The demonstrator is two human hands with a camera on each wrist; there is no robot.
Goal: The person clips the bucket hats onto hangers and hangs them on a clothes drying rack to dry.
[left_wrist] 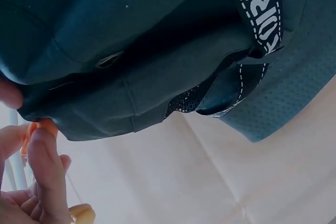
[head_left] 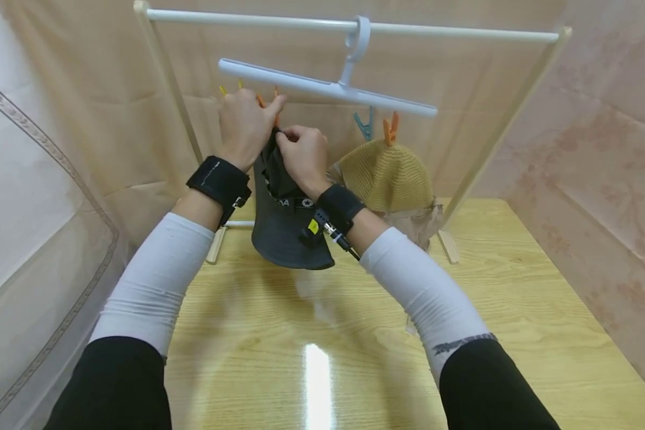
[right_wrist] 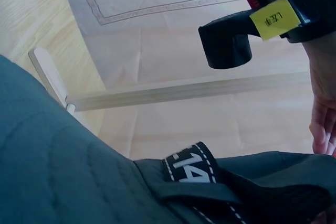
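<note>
Just under the long white plastic hanger (head_left: pixel 328 88), the left hand (head_left: pixel 244 125) pinches an orange clothes peg (head_left: pixel 260 100) and the right hand (head_left: pixel 303 152) pinches the dark grey cloth cap (head_left: pixel 290 230) up to it, so next the peg must bite the cap's edge.

Dark cap (head_left: pixel 287 233) is matt woven cloth, with a fine perforated mesh panel and a strap stitched in white, seen close from the left wrist. Beside it, the tan beanie (head_left: pixel 388 176) shows a coarse ribbed knit. The white hanger (head_left: pixel 328 88) looks like smooth plastic, its orange clip (head_left: pixel 390 128) shiny plastic too. The rack (head_left: pixel 177 101) reads as pale painted wood. The desk (head_left: pixel 516 310) is glossy wood-grain laminate, throwing back a bright glare. Backdrop is creased, matt fabric.
</note>
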